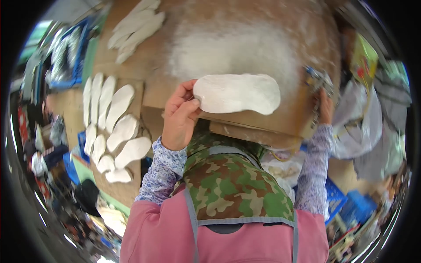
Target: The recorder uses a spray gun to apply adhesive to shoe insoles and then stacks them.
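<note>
My left hand [179, 117] pinches the left end of a white insole [239, 94], thumb on top. The insole is flat, held lengthwise above the near edge of the brown work board [158, 94]. White powder [232, 48] covers the board's middle. My right hand [325, 108] is at the board's right edge, beside a blurred silvery metal object [320, 79]. Its fingers are smeared and partly hidden, so their grip is unclear. To the left, several white insoles [119, 104] lie spread in two rows on cardboard.
More white pieces [138, 28] lie overlapped at the far left of the board. A blue crate [72, 52] with clear plastic stands beyond them. White plastic bags [357, 122] hang at the right, near a yellow-green bag [364, 59]. Another blue crate [335, 197] sits by my right forearm.
</note>
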`<state>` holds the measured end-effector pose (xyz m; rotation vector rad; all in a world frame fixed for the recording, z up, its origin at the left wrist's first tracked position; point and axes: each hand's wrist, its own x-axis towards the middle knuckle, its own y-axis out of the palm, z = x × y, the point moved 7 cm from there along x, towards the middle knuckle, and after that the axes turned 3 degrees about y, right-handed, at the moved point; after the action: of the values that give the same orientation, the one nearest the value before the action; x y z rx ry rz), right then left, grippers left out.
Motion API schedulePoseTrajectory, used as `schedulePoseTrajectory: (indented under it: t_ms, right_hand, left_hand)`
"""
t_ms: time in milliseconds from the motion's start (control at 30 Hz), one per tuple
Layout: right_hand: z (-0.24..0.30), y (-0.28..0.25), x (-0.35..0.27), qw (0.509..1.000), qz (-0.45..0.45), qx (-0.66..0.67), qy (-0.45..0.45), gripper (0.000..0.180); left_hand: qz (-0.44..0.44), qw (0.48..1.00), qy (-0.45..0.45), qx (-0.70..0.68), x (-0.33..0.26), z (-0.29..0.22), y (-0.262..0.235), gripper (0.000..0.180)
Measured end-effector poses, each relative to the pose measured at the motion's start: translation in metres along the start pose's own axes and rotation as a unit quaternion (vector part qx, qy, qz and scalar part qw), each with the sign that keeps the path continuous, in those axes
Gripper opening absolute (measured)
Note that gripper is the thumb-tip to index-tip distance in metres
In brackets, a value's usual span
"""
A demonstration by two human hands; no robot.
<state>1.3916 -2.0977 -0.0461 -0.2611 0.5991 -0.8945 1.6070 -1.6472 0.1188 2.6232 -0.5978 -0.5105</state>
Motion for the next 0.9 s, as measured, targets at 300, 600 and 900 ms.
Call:
schedulePoseTrajectory:
  t_ms: [300,600,900]
  right_hand:
    - [0.108,0.13,-0.122,0.963,0.182,-0.036,-0.197,0.046]
    - [0.129,0.444,-0.33,0.694,0.634,0.219,0.262,0.048]
    - [0.17,0.59,-0.491,0.662,0.725,0.096,0.168,0.045]
  left_hand:
    - [-0.1,0.99,0.09,-0.036,-0.088,-0.1,-0.064,0.044]
    - [-0.301,0.93,0.212,-0.007,-0.228,-0.159,-0.208,0.047]
    - [-0.414,0.869,0.253,-0.098,-0.376,-0.144,-0.384,0.044]
